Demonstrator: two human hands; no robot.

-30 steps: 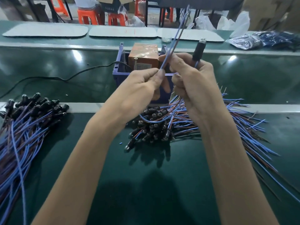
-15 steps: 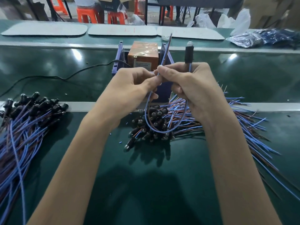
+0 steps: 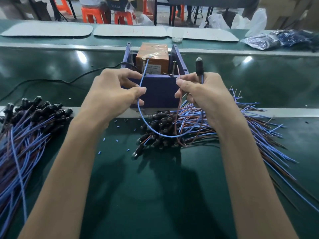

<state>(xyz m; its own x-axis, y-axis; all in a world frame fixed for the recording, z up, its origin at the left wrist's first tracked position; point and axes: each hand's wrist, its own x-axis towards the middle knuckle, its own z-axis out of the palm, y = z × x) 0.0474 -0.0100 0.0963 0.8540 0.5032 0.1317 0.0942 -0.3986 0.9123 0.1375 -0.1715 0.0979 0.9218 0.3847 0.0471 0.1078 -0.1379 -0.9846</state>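
Above the middle pile: one lead is held up in both hands, its blue wire [image 3: 143, 75] and brown wire [image 3: 180, 100] spread apart in front of the blue fixture [image 3: 160, 90].
Left hand [image 3: 119, 94]: the blue wire is pinched between thumb and forefinger a little below its free end; the wrist is raised and the palm is turned inward.
Right hand [image 3: 205, 95]: the brown wire is pinched between thumb and forefinger, while the black plug [image 3: 199, 67] is kept upright in the curled fingers, its tip standing out above the fist.
Slack: the blue wire is left hanging in a loose loop that dips to the pile of leads [image 3: 160, 128].
Handling: the lead is judged light and limp. Its wires are thin, springy, easily kinked and easily lost from a weak pinch, so each is best taken near its tip, with the stiff plug as the firm hold.
Forearms: both are stretched forward over the green bench [image 3: 155, 195], with the hands level and apart.
Left side: a second heap [image 3: 31, 121] is laid, untouched.
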